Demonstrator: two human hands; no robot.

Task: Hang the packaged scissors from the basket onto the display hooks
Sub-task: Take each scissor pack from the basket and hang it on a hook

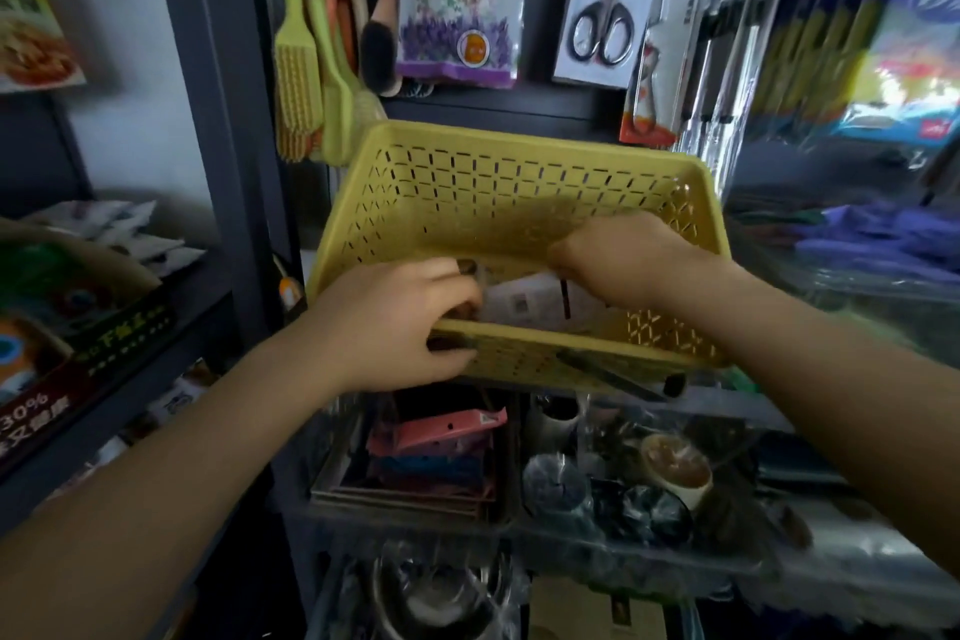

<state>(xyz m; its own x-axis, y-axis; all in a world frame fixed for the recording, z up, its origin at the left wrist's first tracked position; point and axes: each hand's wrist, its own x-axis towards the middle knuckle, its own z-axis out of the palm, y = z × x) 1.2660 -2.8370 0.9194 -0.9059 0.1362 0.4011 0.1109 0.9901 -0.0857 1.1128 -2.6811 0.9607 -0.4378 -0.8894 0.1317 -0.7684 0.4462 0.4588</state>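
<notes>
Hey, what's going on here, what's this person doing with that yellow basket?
A person is restocking a shop display. The left hand grips the near rim of the yellow basket, holding it up in front of the shelves. The right hand reaches inside onto a white package; whether it has closed on it is unclear. One pack of black-handled scissors already hangs on the display above, beside another carded pack.

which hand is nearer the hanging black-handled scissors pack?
Right. The right hand is in the yellow basket, below the scissors pack; the left hand grips the basket's near rim, farther down-left.
</notes>
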